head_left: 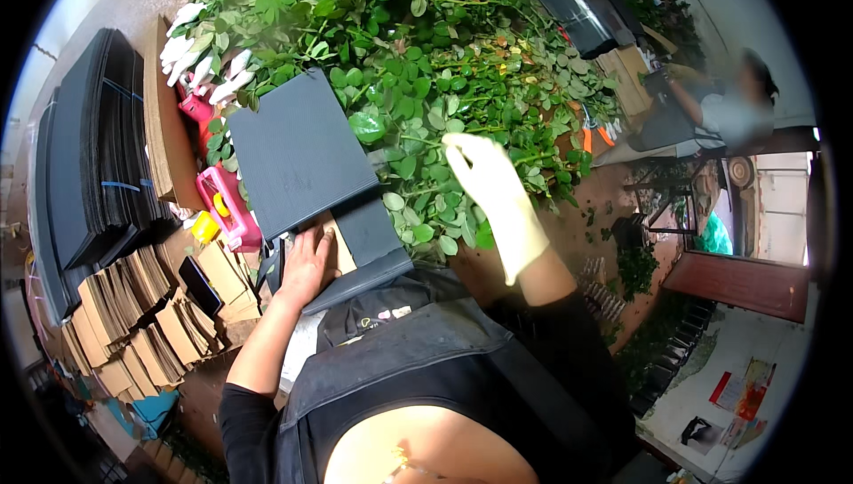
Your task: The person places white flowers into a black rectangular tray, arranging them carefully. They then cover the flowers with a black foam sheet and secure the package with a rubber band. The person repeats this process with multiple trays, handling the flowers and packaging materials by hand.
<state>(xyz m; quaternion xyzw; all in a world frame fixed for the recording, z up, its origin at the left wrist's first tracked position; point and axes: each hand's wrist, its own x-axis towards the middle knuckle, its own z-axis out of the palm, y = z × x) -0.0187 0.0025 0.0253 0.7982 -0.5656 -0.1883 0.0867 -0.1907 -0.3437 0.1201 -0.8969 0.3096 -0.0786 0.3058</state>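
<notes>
My left hand (310, 261), bare, rests on a piece of brown cardboard (343, 247) in front of me. The cardboard lies on a dark corrugated sheet (376, 234), partly covered by a raised, ribbed black panel (303, 151). My fingertips are at that panel's lower edge. A pale yellow glove covers my right hand (490, 197), held over the near side of a large heap of leafy green stems (433, 91). Its thumb and fingers curve together beside a stem; whether they pinch it cannot be told.
On the left are stacked black sheets (80, 151), folded cardboard pieces (133, 297), a pink tape dispenser (230, 207) and white gloves (183, 47). Orange-handled pruning shears (593, 134) lie right of the leaves. Another person (726, 104) is at the far right.
</notes>
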